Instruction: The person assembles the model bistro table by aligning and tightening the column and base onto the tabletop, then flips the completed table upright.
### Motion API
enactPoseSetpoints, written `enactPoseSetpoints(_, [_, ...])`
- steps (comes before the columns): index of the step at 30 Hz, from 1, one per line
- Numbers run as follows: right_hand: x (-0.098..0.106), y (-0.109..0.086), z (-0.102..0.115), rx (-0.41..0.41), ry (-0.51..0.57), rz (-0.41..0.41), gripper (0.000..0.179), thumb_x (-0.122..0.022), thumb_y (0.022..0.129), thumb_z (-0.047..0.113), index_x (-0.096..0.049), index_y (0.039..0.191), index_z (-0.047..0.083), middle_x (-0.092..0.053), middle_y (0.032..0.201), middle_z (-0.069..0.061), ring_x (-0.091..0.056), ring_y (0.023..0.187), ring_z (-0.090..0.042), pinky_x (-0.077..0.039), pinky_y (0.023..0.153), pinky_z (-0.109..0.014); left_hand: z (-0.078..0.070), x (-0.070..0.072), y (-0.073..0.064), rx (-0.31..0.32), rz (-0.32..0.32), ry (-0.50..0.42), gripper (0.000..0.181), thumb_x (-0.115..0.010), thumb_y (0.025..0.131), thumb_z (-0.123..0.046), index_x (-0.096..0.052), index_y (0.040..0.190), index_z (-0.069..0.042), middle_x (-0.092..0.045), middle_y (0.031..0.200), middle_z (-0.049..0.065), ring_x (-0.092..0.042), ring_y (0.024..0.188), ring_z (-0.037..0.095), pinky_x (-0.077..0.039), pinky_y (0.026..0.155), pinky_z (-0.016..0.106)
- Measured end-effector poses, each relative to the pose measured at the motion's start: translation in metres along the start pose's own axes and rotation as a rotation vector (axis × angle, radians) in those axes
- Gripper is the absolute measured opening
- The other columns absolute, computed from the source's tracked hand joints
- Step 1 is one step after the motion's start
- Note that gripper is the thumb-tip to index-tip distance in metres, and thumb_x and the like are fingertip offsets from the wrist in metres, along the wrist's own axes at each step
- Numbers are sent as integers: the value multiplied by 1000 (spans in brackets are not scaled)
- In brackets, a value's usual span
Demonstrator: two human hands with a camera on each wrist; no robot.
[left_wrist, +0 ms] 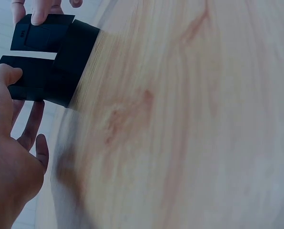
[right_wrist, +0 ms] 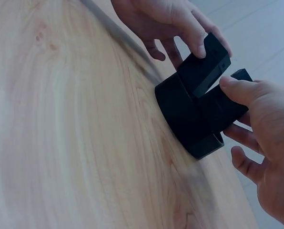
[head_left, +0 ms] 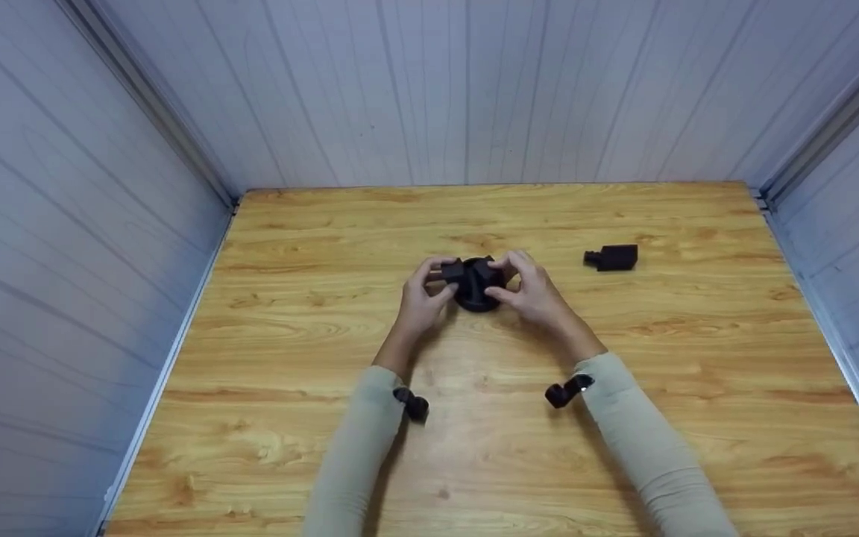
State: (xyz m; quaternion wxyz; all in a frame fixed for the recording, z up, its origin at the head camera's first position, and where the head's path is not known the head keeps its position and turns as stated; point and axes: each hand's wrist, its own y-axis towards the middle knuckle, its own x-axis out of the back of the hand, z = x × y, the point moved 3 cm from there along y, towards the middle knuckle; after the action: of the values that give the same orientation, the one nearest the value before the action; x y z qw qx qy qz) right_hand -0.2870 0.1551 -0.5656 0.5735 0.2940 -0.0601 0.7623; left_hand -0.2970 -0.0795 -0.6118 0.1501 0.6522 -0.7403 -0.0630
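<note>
A round black base [head_left: 477, 304] stands on the wooden table with two black rectangular blocks rising from it. My left hand [head_left: 418, 302] pinches the left block [left_wrist: 30, 81] between thumb and fingers. Across from it, the right hand [head_left: 540, 294] grips the right block [right_wrist: 228, 102], thumb on the near face. A narrow gap separates the upper parts of the two blocks in both wrist views. The fingers hide part of each block, and how the blocks meet the base cannot be made out.
Another black block [head_left: 618, 257] with a narrower neck lies on the table [head_left: 504, 447] to the right of the hands. White panel walls [head_left: 429, 97] enclose the table at the back and both sides. A small black camera [head_left: 416, 407] is strapped to each wrist.
</note>
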Motion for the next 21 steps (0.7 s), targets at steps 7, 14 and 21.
enactPoseSetpoints(7, [3, -2, -3, -52, 109, 58, 56, -78, 104, 4, -58, 155, 2, -55, 158, -24, -57, 148, -42, -55, 105, -52, 9, -1, 3, 32, 10, -8, 37, -80, 103, -9, -73, 139, -9, -74, 138, 15, -77, 127, 32, -65, 110, 41])
enactPoseSetpoints(14, [5, 3, 0, -77, 172, 157, 50, -62, 108, -5, -66, 156, 10, -59, 166, -19, -54, 156, -40, -62, 106, -36, 12, 0, 3, 32, 6, -6, 36, -80, 103, -9, -73, 138, -10, -75, 137, 15, -77, 127, 33, -65, 109, 43])
enactPoseSetpoints(21, [7, 4, -3, -62, 78, 58, 42, -81, 102, 4, -70, 143, 3, -67, 147, -24, -64, 119, -32, -53, 89, -30, -7, -1, 1, 51, 9, 25, 38, -77, 103, -1, -70, 140, -2, -72, 140, 24, -75, 129, 41, -63, 112, 50])
